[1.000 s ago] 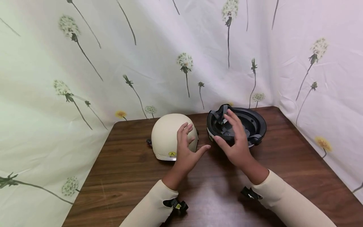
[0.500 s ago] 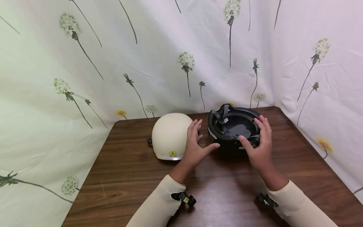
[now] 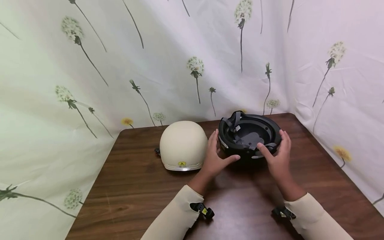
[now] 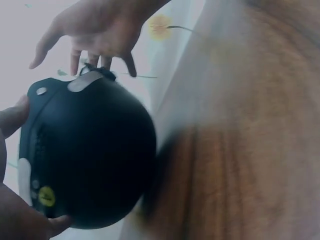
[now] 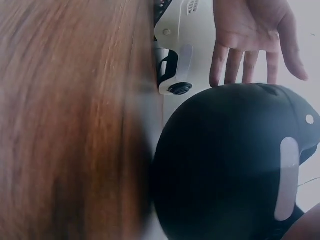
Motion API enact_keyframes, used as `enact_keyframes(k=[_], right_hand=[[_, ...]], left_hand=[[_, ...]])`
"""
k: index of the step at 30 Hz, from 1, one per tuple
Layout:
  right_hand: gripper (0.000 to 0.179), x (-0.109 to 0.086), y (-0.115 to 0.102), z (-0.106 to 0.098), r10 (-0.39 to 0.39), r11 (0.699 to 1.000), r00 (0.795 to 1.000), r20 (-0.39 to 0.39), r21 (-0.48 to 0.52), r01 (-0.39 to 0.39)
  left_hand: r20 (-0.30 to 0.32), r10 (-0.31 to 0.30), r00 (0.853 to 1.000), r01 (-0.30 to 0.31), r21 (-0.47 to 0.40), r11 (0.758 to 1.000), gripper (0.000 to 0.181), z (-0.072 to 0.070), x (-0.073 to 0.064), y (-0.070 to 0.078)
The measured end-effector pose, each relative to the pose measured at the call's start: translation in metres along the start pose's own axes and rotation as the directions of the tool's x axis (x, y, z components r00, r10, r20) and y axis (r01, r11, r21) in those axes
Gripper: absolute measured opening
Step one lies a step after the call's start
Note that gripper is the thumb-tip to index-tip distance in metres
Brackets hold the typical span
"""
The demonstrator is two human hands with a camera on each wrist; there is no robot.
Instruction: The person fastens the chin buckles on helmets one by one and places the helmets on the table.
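A black helmet [image 3: 250,128] lies upside down on the wooden table, its padded inside and grey straps facing up. At its left side is my left hand [image 3: 216,161], fingers extended along the shell and thumb near the front. My right hand [image 3: 279,163] is at the right side, fingers by the rim and thumb over the near edge. Nearly straight fingers show on the left hand [image 5: 252,30] in the right wrist view, tips at the dark shell [image 5: 225,165]. In the left wrist view the right hand [image 4: 102,27] is spread near the strap end.
A cream helmet [image 3: 183,143] with a yellow "A" sticker stands dome up just left of my left hand. The brown table [image 3: 132,190] meets a flower-printed cloth [image 3: 168,66] at the back and sides. Dark wrist devices [image 3: 205,210] are strapped at both sleeves.
My left hand has moved right, from in front of the cream helmet to the black helmet's left side. My right hand has shifted right, from over the black helmet to its right rim.
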State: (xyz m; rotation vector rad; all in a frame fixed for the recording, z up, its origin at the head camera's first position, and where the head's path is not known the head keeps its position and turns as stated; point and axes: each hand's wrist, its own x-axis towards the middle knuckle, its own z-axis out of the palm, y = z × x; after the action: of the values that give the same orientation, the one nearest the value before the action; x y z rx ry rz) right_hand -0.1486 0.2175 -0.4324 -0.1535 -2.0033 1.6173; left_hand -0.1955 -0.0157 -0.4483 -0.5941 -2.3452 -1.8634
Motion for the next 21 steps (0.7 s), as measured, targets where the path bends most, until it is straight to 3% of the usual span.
enact_keyframes(k=[5,8,13,15,21], right_hand=[[0.1,0.004,0.008,0.005,0.06,0.996,0.998,-0.009,0.066,-0.06],[0.1,0.005,0.011,0.005,0.073,0.994,0.997,-0.016,0.088,-0.072],[0.094,0.006,0.015,0.003,0.118,0.982,0.993,-0.007,0.147,-0.116],[0.09,0.006,0.016,0.002,0.127,0.98,0.992,-0.009,0.156,-0.124],[0.081,0.008,0.019,0.001,0.108,0.987,0.994,-0.027,0.123,-0.104]], left_hand=[[-0.02,0.021,1.0,-0.021,0.022,1.0,0.121,0.006,-0.004,-0.006],[-0.05,0.074,0.996,-0.074,0.004,0.997,0.119,0.009,-0.006,-0.009],[-0.148,0.184,0.972,-0.173,0.08,0.982,0.116,0.01,-0.005,-0.017],[-0.157,0.183,0.971,-0.166,0.114,0.98,0.118,0.01,-0.004,-0.018],[-0.092,0.08,0.992,-0.081,-0.002,0.997,0.118,0.007,-0.007,-0.004]])
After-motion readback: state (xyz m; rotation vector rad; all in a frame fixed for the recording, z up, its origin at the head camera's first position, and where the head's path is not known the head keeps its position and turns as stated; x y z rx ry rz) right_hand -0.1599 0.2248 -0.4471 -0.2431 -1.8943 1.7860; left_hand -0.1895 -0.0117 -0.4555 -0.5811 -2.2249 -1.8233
